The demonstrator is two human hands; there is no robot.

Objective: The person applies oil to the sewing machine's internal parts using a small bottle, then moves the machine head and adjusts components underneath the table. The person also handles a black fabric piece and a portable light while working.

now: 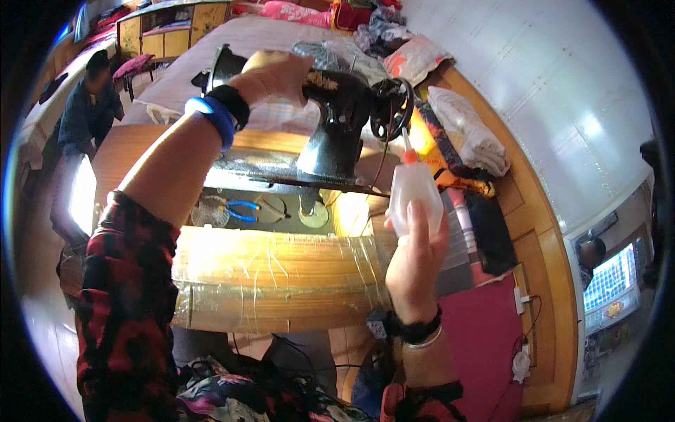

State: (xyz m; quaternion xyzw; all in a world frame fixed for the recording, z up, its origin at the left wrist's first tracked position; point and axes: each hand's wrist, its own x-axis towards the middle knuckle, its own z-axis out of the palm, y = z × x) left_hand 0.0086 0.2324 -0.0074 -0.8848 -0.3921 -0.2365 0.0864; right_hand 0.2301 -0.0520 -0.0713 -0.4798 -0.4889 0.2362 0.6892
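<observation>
My left hand (pixel 275 73) grips the top arm of a black sewing machine (pixel 336 119), which is tilted back on its hinges so the opening in the wooden table (pixel 274 271) shows beneath it. My right hand (pixel 413 254) holds a translucent plastic oil bottle (pixel 413 191) with an orange nozzle pointing up, just right of the machine's handwheel (pixel 391 105). Blue-handled pliers (pixel 238 209) lie in the tray under the lifted machine.
Folded cloths (pixel 470 133) are piled at the table's right against a white wall. A seated person (pixel 86 107) is at the far left. A bed with fabrics (pixel 309 21) lies behind. A red mat (pixel 485 337) and a small screen (pixel 610 281) sit at the right.
</observation>
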